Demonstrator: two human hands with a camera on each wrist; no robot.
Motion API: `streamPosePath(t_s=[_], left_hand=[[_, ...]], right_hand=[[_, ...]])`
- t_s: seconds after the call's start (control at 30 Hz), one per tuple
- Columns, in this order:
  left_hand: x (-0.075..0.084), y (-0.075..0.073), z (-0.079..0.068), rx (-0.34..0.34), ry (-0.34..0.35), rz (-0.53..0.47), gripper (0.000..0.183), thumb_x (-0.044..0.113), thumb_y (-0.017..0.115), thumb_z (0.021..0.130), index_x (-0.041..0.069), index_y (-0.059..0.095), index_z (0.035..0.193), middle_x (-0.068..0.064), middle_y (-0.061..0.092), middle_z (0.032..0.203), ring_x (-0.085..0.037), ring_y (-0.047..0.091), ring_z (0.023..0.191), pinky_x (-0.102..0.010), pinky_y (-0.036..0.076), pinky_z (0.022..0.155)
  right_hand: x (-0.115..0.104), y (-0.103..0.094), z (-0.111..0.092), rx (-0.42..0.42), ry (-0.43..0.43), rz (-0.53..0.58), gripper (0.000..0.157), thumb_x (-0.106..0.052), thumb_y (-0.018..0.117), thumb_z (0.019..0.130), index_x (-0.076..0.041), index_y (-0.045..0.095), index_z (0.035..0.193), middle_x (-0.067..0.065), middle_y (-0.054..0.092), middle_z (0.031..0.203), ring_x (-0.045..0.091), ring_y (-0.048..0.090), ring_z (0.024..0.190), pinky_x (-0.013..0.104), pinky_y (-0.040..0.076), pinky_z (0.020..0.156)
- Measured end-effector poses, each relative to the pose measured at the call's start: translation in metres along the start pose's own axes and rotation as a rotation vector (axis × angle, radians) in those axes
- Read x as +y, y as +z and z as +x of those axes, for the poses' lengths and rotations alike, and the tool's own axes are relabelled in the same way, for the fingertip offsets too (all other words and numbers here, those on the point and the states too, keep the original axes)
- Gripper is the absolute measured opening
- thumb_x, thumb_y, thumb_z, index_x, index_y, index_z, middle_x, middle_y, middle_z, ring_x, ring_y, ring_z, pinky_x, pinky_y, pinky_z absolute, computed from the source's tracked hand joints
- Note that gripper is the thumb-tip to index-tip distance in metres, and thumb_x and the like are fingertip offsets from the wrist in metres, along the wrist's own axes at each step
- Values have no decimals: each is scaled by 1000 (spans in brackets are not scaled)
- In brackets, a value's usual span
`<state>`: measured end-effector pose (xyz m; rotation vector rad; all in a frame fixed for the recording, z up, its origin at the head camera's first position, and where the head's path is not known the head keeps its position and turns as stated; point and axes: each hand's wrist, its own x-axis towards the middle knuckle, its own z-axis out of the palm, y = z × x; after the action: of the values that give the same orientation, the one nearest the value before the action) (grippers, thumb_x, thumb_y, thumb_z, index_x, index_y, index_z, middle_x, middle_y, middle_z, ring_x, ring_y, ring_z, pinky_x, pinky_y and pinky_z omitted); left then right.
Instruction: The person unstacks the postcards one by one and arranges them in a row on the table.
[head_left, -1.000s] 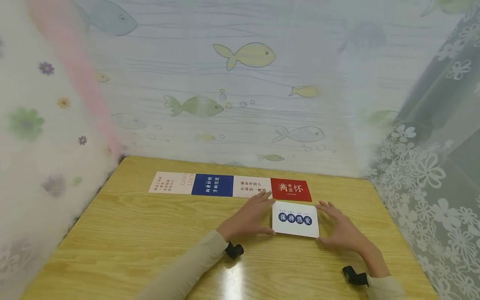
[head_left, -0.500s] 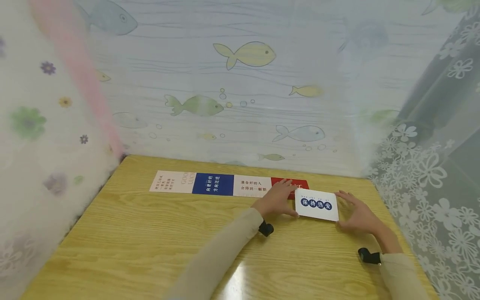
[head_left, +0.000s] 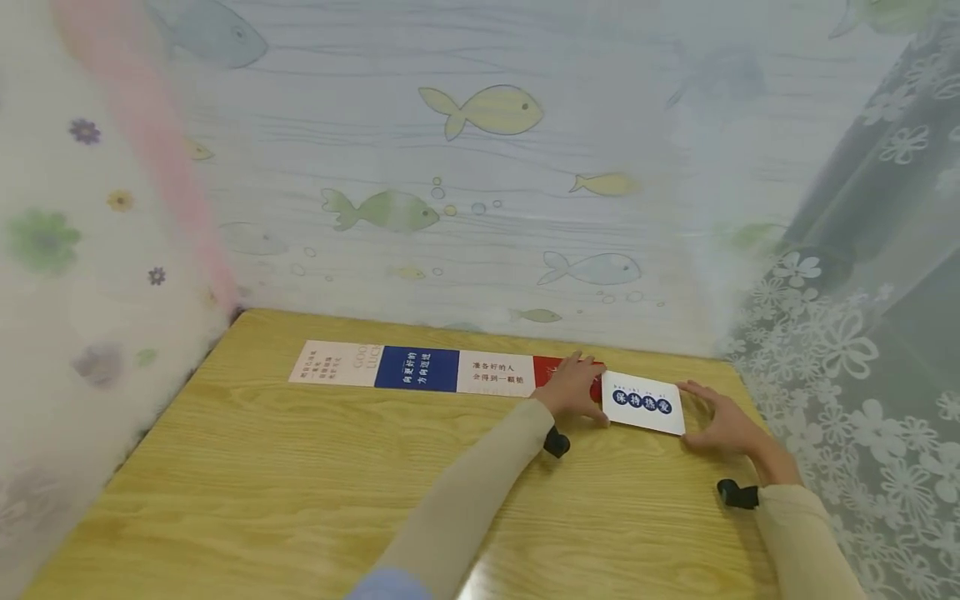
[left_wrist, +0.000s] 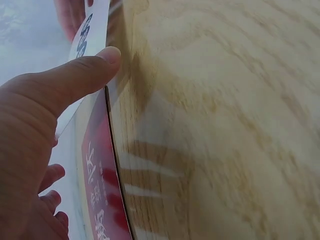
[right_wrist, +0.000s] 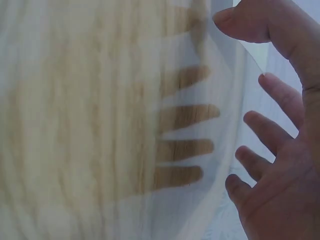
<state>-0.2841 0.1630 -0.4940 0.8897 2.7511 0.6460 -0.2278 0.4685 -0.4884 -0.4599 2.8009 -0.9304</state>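
Observation:
A white card (head_left: 643, 402) with white characters in dark blue circles is held between my two hands near the right end of a row of cards. My left hand (head_left: 572, 388) grips its left edge between thumb and fingers. On the opposite edge, my right hand (head_left: 729, 423) holds it by the corners, the thumb at the front and a finger at the back. Under the left hand lies a red card (left_wrist: 102, 185), partly covered in the head view. From the left wrist, the white card (left_wrist: 89, 37) appears slightly raised off the wood.
Further left, the row continues with a cream card (head_left: 495, 372), a blue card (head_left: 416, 367) and a pale pink card (head_left: 335, 363). They lie on a wood-grain table (head_left: 300, 483). Fish-printed fabric (head_left: 480, 208) hangs behind it, and floral lace (head_left: 847, 375) borders the right.
Both hands have carried the white card right and away from me, from in front of the red card to beside its right end. The left hand now covers part of the red card.

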Motion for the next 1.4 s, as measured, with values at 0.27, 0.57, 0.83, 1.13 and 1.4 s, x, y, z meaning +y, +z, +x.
streamPosePath(t_s=[0.27, 0.57, 0.83, 1.13, 1.4], left_hand=[[3, 5, 20, -6, -25, 64, 94, 55, 86, 75, 21, 47, 153, 0, 42, 161, -28, 24, 155, -39, 18, 128], [19, 17, 41, 1, -34, 85, 94, 56, 85, 75, 23, 47, 153, 2, 42, 161, -27, 16, 157, -38, 14, 129], [25, 20, 41, -13, -42, 77, 94, 56, 85, 76, 22, 45, 154, 0, 40, 162, -28, 14, 157, -40, 15, 129], [9, 26, 51, 24, -45, 123, 93, 61, 84, 73, 23, 50, 151, 1, 49, 154, -29, 22, 155, -42, 18, 128], [3, 25, 51, -26, -89, 62, 90, 59, 83, 76, 23, 48, 151, 0, 44, 158, -29, 15, 157, -42, 14, 129]], right_hand=[[4, -8, 10, -6, 24, -46, 93, -11, 87, 67, 1, 45, 148, 42, 26, 156, 66, 22, 140, 82, 26, 106], [14, -26, 3, -11, 20, -93, 93, -9, 87, 65, 7, 45, 146, 45, 26, 152, 69, 25, 136, 82, 30, 102], [17, -29, 1, -31, 41, -64, 94, -9, 86, 64, 7, 44, 147, 45, 25, 153, 69, 21, 138, 82, 26, 105], [15, -28, 22, -77, 55, -105, 97, -9, 86, 65, 5, 42, 150, 43, 25, 155, 66, 22, 139, 79, 32, 105], [13, -29, 32, -108, 70, -100, 100, -6, 84, 62, 4, 40, 151, 41, 28, 154, 65, 25, 139, 78, 30, 107]])
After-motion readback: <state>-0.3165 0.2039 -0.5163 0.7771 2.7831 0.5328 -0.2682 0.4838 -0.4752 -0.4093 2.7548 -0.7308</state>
